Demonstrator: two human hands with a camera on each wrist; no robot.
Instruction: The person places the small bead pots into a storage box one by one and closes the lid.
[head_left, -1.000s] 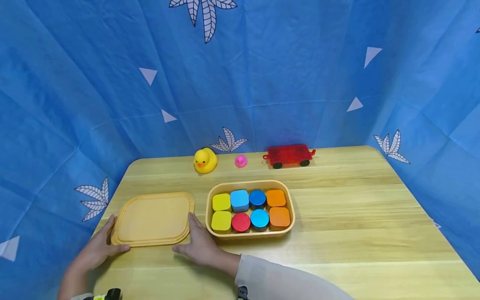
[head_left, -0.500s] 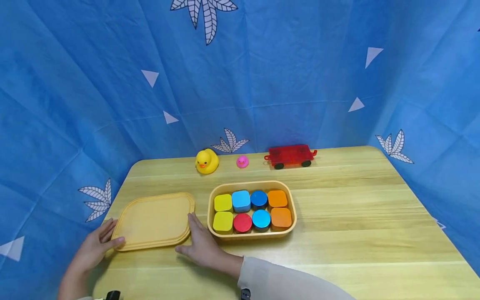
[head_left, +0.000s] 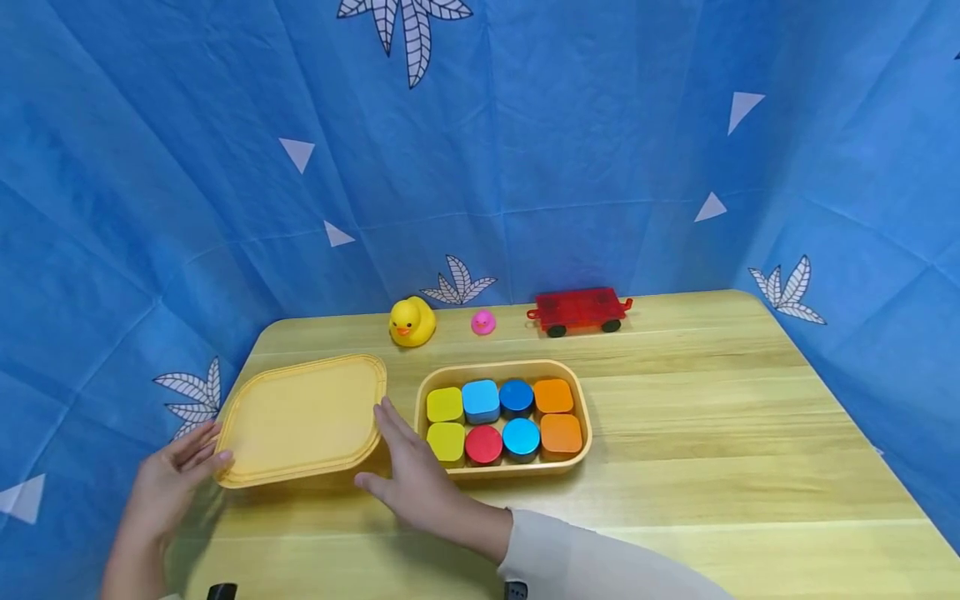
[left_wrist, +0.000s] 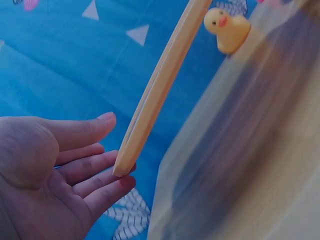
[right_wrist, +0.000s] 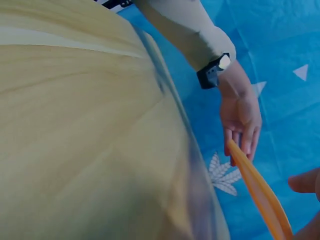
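A flat yellow lid (head_left: 303,421) with rounded corners is held up off the table between my two hands, slightly tilted. My left hand (head_left: 165,483) supports its left end; in the left wrist view the fingertips sit under the lid's edge (left_wrist: 155,95), and the thumb (left_wrist: 90,130) stands apart from it. At the right end, my right hand (head_left: 420,483) lays extended fingers against the rim, thumb spread away below. The right wrist view catches the lid edge-on (right_wrist: 262,195), with only part of my right hand (right_wrist: 307,182) showing.
Just right of my right hand stands a yellow box (head_left: 506,473) holding several coloured square and round pieces. Along the back of the table (head_left: 697,467) sit a yellow duck (head_left: 412,323), a small pink duck (head_left: 483,322) and a red wheeled cart (head_left: 577,311). Blue cloth surrounds it.
The lid has risen from the table, tilting as both hands lifted it. My left thumb has come off the lid's near edge. Box and toys have stayed put.
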